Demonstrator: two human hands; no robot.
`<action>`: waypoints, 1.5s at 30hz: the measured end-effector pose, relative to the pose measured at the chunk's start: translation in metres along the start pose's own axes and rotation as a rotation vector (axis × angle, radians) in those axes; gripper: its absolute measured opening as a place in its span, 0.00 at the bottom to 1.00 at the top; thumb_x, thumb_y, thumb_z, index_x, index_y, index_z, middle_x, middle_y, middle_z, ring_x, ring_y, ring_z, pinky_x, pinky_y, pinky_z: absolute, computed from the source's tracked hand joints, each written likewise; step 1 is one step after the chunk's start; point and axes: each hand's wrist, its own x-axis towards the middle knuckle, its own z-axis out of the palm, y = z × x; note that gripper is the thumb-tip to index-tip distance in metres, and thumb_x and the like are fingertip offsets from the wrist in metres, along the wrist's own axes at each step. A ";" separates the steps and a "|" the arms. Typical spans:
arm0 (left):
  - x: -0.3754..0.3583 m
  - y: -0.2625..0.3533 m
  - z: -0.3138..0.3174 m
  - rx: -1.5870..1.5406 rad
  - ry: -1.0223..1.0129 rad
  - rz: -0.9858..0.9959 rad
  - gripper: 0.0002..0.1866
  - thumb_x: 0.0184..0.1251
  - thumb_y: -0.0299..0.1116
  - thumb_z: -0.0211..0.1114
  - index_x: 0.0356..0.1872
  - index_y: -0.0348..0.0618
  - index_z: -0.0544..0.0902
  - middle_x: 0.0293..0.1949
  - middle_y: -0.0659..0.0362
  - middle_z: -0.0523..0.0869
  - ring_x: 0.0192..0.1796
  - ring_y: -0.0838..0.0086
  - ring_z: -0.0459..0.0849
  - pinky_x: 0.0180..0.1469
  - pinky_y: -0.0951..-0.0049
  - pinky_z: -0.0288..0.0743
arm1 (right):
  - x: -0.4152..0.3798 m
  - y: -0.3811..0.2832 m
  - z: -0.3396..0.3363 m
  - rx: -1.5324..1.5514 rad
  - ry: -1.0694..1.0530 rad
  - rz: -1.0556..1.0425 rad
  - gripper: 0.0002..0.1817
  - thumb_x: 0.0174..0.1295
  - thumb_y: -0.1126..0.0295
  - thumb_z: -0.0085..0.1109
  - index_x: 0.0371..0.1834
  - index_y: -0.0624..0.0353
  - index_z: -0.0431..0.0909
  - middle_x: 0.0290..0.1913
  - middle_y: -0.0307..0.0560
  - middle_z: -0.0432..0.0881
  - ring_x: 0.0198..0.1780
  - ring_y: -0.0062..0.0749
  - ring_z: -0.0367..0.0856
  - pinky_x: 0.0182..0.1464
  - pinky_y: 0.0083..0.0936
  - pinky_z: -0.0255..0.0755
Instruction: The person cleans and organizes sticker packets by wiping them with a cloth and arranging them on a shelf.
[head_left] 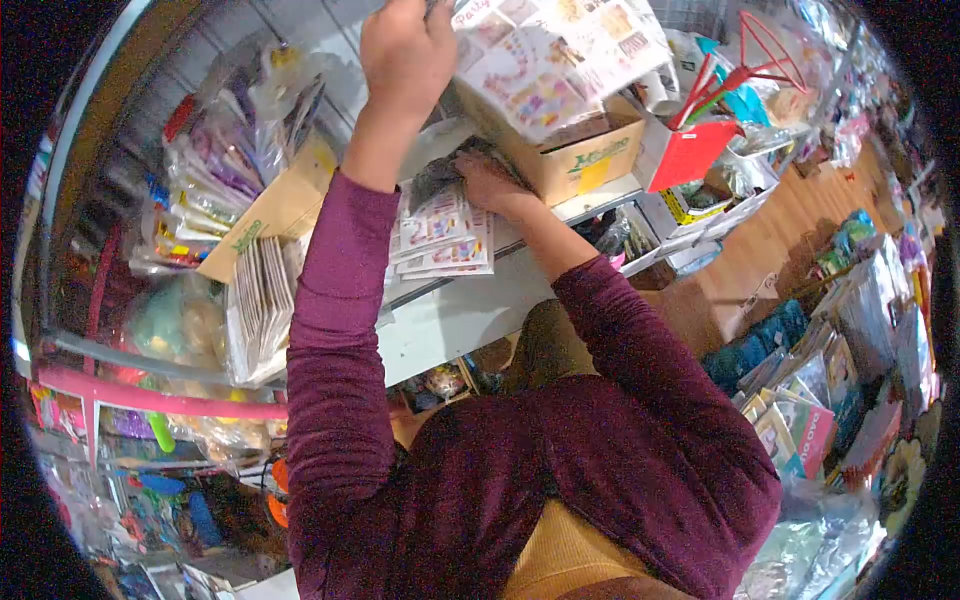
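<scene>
My left hand is raised near the top of the view and grips the edge of a large pack of printed sticker sheets, holding it tilted above a cardboard box. My right hand reaches lower, under that pack, its fingers closed on a dark packet that lies on a stack of white sticker sheets on the shelf. Both arms wear maroon sleeves.
A white shelf runs in front of me. Left of it hang plastic bags of goods, with a bundle of thin booklets below them. A red stand and white trays sit to the right, packaged items further right.
</scene>
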 end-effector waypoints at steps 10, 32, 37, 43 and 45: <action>-0.033 -0.034 0.085 0.141 -0.250 -0.062 0.07 0.61 0.33 0.56 0.38 0.45 0.74 0.34 0.50 0.82 0.38 0.51 0.81 0.37 0.56 0.73 | 0.006 0.006 0.011 -0.019 -0.008 -0.023 0.21 0.54 0.76 0.42 0.53 0.66 0.72 0.58 0.59 0.70 0.63 0.50 0.64 0.66 0.38 0.56; -0.055 -0.032 0.116 0.208 -0.756 -0.031 0.12 0.61 0.33 0.52 0.44 0.44 0.76 0.39 0.47 0.81 0.44 0.51 0.80 0.45 0.53 0.73 | -0.004 -0.013 -0.011 0.176 0.012 -0.006 0.20 0.63 0.73 0.36 0.57 0.60 0.69 0.65 0.56 0.64 0.67 0.48 0.60 0.68 0.40 0.54; -0.070 -0.033 0.106 0.108 -0.633 -0.062 0.11 0.57 0.32 0.58 0.41 0.43 0.80 0.43 0.45 0.81 0.48 0.54 0.79 0.51 0.59 0.73 | -0.003 -0.018 -0.011 0.123 -0.044 0.084 0.22 0.62 0.74 0.36 0.59 0.61 0.68 0.66 0.55 0.62 0.68 0.47 0.58 0.69 0.39 0.52; -0.061 -0.067 0.023 -0.048 -0.524 -0.101 0.18 0.56 0.39 0.64 0.43 0.37 0.79 0.41 0.45 0.81 0.47 0.53 0.79 0.49 0.63 0.73 | -0.005 -0.016 -0.013 -0.008 -0.072 0.050 0.22 0.61 0.74 0.35 0.59 0.64 0.66 0.63 0.61 0.65 0.66 0.52 0.59 0.68 0.38 0.53; -0.080 -0.079 -0.016 -0.028 -0.488 -0.199 0.18 0.56 0.39 0.64 0.43 0.35 0.79 0.39 0.45 0.82 0.44 0.53 0.80 0.47 0.63 0.73 | 0.009 0.011 0.013 -0.053 -0.076 -0.023 0.21 0.59 0.75 0.40 0.55 0.64 0.70 0.62 0.59 0.67 0.66 0.51 0.60 0.69 0.38 0.52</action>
